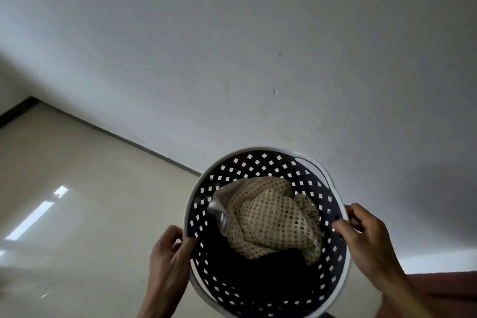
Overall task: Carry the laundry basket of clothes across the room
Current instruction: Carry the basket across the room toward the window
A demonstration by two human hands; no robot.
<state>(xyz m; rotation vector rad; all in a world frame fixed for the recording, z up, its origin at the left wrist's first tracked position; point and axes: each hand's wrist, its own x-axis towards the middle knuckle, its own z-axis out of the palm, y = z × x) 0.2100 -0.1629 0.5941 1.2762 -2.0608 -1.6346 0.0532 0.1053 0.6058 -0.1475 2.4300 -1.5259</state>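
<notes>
A round laundry basket [258, 160], dark with diamond holes and a white rim, hangs in front of me at the lower middle of the head view. Inside lie a cream mesh garment [273, 219], a pale grey cloth [219, 210] and dark clothes [258, 273] at the bottom. My left hand [170, 258] grips the basket's rim on the left side, thumb inside. My right hand [366, 235] grips the rim on the right side. A white handle [320, 166] lies folded along the far right rim.
A plain white wall [258, 46] fills the upper view close ahead. Glossy beige floor [77, 201] spreads to the left, edged by a dark skirting line [116, 134]. A reddish-brown surface [444, 289] shows at the lower right.
</notes>
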